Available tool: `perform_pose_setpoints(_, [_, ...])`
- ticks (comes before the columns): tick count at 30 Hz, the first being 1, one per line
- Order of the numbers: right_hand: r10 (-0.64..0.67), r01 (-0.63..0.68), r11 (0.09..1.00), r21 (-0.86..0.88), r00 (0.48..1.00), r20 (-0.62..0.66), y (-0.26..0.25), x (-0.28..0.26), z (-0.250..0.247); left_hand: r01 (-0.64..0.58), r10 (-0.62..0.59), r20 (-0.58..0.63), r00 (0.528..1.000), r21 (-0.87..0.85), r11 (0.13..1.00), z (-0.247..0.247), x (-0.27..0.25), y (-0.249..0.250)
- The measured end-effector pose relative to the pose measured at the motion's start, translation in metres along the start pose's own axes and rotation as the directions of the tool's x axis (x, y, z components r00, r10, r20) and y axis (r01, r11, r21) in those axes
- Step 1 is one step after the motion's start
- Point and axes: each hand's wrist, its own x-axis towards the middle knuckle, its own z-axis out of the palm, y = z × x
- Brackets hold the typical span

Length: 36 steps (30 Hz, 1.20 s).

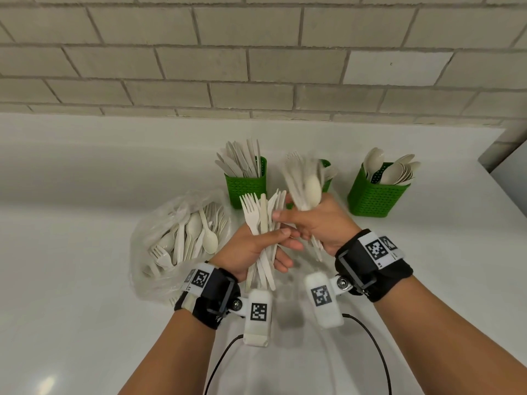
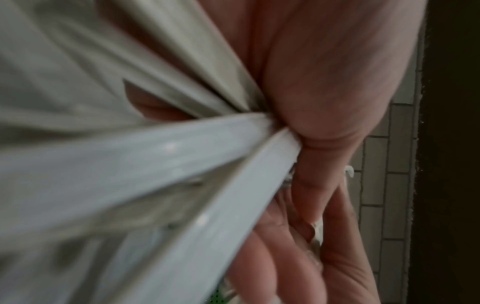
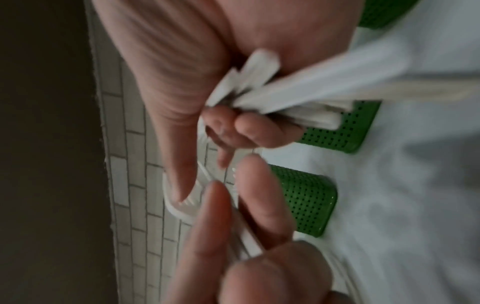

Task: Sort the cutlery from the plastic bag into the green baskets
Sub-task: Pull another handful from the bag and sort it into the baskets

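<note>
The left hand (image 1: 251, 249) is gripping a fan of forks and knives (image 1: 262, 215), fingers curled around the handles. The right hand (image 1: 319, 223) is clutching a blurred bunch of forks and a spoon (image 1: 306, 183), while its thumb and forefinger are touching the left bunch. Beyond the fingers, three green baskets (image 1: 373, 195) are already holding knives, forks, spoons. Left of the hands, the plastic bag (image 1: 176, 235) is still holding many pieces, so I judge much sorting is remaining.

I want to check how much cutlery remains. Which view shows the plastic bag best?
The head view: the plastic bag lies whole on the counter, spoons and forks still inside. The two wrist views show only fingers, held cutlery and some basket, no bag.
</note>
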Motion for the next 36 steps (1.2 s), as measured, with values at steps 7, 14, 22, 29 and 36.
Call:
perform_pose_setpoints(7, [0.033, -0.022, 0.994, 0.103, 0.993, -0.112, 0.003, 0.002, -0.004, -0.026, 0.026, -0.024, 0.999, -0.023, 0.999, -0.003, -0.002, 0.000])
perform_pose_setpoints(14, [0.032, 0.029, 0.955, 0.296, 0.980, -0.199, 0.000, 0.005, -0.009, -0.092, 0.078, -0.158, 0.984, -0.081, 0.993, -0.004, 0.001, -0.005])
perform_pose_setpoints(22, [0.017, 0.006, 0.971, 0.237, 0.995, -0.096, 0.002, -0.001, -0.004, -0.128, 0.115, -0.119, 0.986, -0.117, 0.985, 0.001, 0.002, -0.004])
perform_pose_setpoints(29, [-0.119, 0.159, 0.957, 0.244, 0.978, -0.169, 0.004, 0.002, 0.001, -0.099, 0.073, -0.135, 0.988, -0.199, 0.975, -0.001, 0.006, -0.009])
perform_pose_setpoints(36, [-0.274, 0.277, 0.960, -0.032, 0.921, -0.278, 0.032, 0.004, -0.013, -0.060, 0.025, -0.176, 0.984, -0.200, 0.978, -0.016, 0.006, -0.009])
